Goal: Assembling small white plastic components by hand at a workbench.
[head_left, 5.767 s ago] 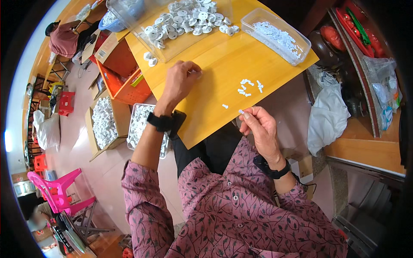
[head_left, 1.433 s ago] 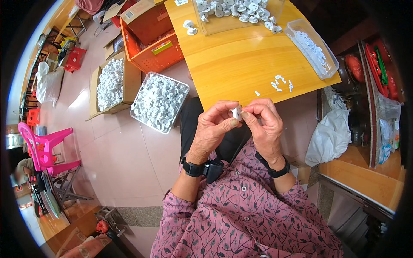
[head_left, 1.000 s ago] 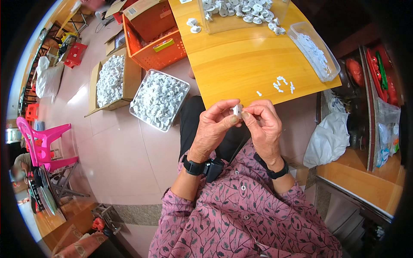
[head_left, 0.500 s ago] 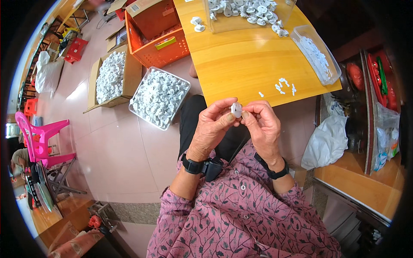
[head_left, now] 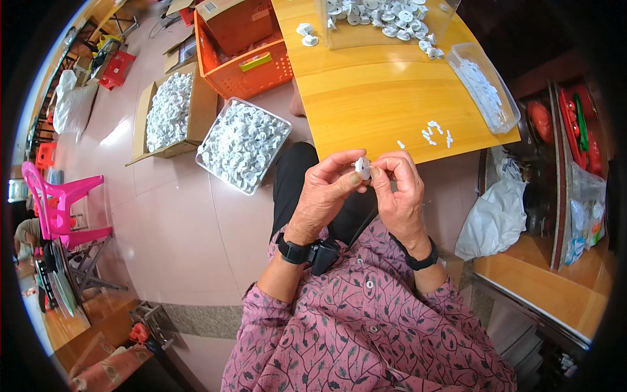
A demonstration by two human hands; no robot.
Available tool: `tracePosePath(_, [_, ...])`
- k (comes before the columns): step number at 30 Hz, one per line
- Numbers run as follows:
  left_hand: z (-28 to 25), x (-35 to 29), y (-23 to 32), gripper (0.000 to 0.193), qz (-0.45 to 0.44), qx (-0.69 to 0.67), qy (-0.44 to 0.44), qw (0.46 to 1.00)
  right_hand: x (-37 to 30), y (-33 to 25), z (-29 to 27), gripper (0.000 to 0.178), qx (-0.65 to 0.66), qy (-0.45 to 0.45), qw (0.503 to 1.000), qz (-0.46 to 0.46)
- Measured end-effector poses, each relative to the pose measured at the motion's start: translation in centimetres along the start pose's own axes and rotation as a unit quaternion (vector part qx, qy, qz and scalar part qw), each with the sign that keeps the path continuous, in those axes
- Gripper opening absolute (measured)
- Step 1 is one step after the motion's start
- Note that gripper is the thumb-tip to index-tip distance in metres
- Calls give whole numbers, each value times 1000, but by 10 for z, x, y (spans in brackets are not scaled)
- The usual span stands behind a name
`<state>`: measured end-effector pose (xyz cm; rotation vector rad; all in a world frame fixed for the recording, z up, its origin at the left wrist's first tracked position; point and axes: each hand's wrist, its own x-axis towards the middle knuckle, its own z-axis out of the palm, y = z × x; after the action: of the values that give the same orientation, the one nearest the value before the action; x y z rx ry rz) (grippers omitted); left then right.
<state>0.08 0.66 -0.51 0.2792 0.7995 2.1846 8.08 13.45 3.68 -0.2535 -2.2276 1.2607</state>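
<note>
Between both hands, just off the table's near edge, is a small round white plastic part [head_left: 362, 168]. My left hand [head_left: 321, 196] pinches it by the rim between thumb and fingers. The thumb and forefinger of my right hand [head_left: 400, 199] are pressed together at the part's right side; any smaller piece between them is hidden. Several tiny white plastic pins [head_left: 429, 134] lie on the table beyond my hands. A clear tub [head_left: 511, 122] of similar small white pieces stands at the table's right.
A clear bin [head_left: 339, 43] of round white parts stands on the yellow wooden table [head_left: 366, 85]. Left of my knee are a clear container [head_left: 208, 165] and a cardboard box [head_left: 175, 149], both heaped with white parts, and an orange crate [head_left: 261, 78]. A pink chair [head_left: 60, 215] stands far left.
The white part has turned in my fingers and now shows more of its edge. Both hands keep their grip, and the whole view has shifted slightly.
</note>
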Motion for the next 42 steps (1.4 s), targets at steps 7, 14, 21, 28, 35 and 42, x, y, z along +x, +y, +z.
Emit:
tracePosePath(7, [-5,0,-1,38,9,55,-15,998,-1,2,4,6,-28,-2,1000,-13])
tracePosePath(14, [-2,0,-2,35,19,18,15,1000,-3,-1,7,6,-8,-4,1000,3])
tracePosePath(21, [-2,0,-4,35,31,35,1,999,-6,2,9,7,-17,1,1000,12])
tracePosePath(28, [2,-1,-2,39,33,23,1,999,-3,-7,7,6,24,0,1000,13])
tracePosePath(35, [-5,-1,-2,40,30,64,-1,998,-4,-6,7,4,29,-21,999,24])
tracePosePath(42, [-4,-1,-1,39,26,11,-5,1000,-6,2,7,7,160,-31,981,102])
